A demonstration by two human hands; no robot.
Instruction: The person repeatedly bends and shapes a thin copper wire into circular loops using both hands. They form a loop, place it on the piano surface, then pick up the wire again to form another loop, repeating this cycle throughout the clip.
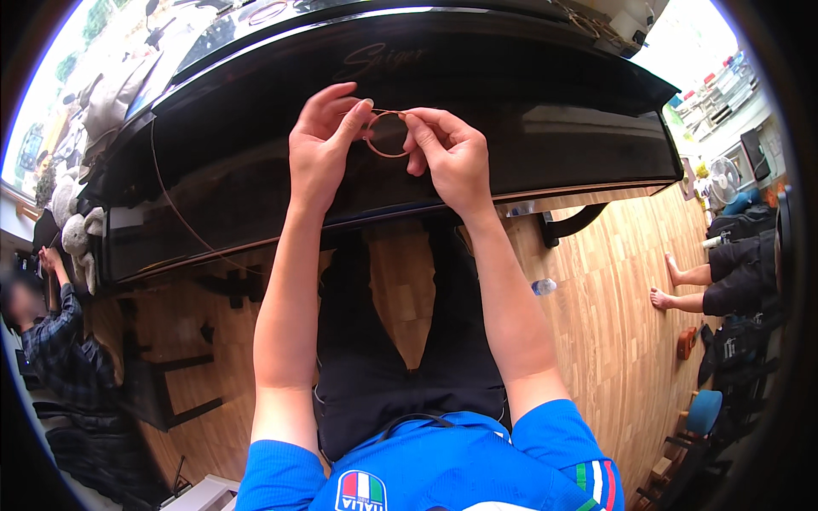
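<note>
A thin copper-coloured wire loop (388, 156) is held up in front of the glossy black piano (545, 149). My right hand (456, 157) pinches the loop at its upper right between thumb and fingertips. On the other side, my left hand (322, 145) has its thumb at the loop's upper left, where a strand of the wire runs across. Its index finger is raised, and the other fingers are partly hidden behind the thumb. Both forearms reach up from below, over my lap.
At left, a person in a dark checked shirt (64, 345) sits near a plush toy (78, 243). A thin cord (175, 204) hangs over the piano's left part. Another person's bare legs (682, 300), a water bottle (544, 287) and a blue stool (704, 412) are at right.
</note>
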